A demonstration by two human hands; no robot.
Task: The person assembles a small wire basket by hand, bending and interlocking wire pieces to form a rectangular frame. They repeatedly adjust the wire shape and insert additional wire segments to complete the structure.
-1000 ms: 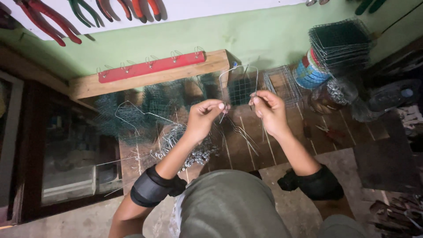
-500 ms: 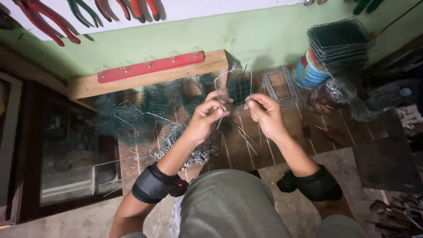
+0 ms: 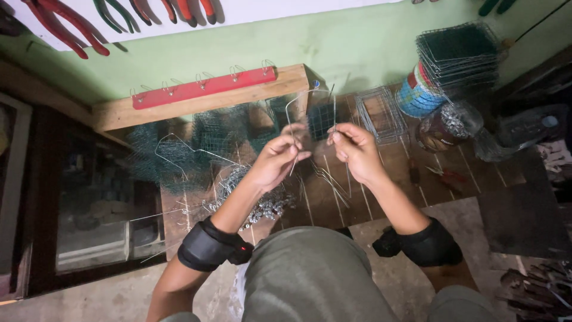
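Head | both hands [image 3: 316,155] pinch bent wire [image 3: 293,110] | wire ends hidden by fingers, thin against mesh

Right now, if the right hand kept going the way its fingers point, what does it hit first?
The right hand points up-left. Probably the bent wire it pinches with the left hand, then the green mesh piece behind; depth unclear.

Pale green wall [image 3: 357,48] ahead, white board [image 3: 286,9] above it hung with red and green pliers [image 3: 71,27]. Wooden beam [image 3: 208,101] bearing red hook strip [image 3: 202,88]. Brown tiled worktop [image 3: 453,173]. Dark wood-framed cabinet [image 3: 89,209] at left. Grey concrete floor [image 3: 89,298]. Light dim, even.
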